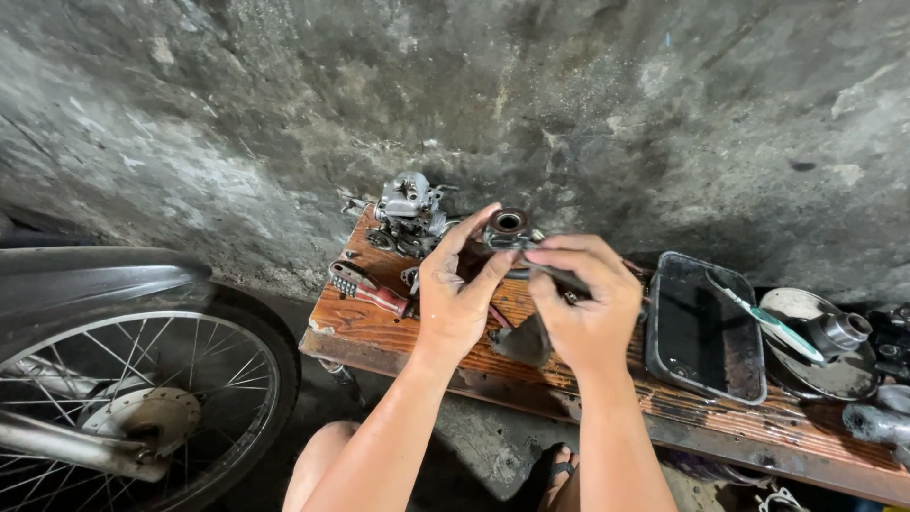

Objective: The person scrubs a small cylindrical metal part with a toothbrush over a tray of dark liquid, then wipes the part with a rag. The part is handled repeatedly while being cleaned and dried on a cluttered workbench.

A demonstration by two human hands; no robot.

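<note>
On the far left we see one motorbike wheel (133, 398) with thin spokes, standing on the floor beside the wooden surface (379, 327). On that surface lies one tool with a red handle (365, 289), set down flat, we think, so it cannot roll off. Just behind it sits one grey metal engine part (409, 213), close to the stone wall (455, 85) where it is out of the way. Next comes our left hand (455, 299). Its fingers (474, 228) are closed around one small round metal part (510, 226) with a hole in the top, and they hold it up above the surface, most likely so we can look into it and work on it. Our right hand (588, 313) is just beside the left one. Its fingers are pinched shut on one thin dark tool (559, 277) that points at the round part, and one dirty rag (523, 341) hangs under this hand. Further right there is one dark tray (703, 327) with black oily liquid in it, likely for washing parts. Then comes one round metal dish (834, 374), with one toothbrush (768, 320) laid across from the tray to the dish, and one small shiny tube piece (842, 330) sitting in the dish.
</note>
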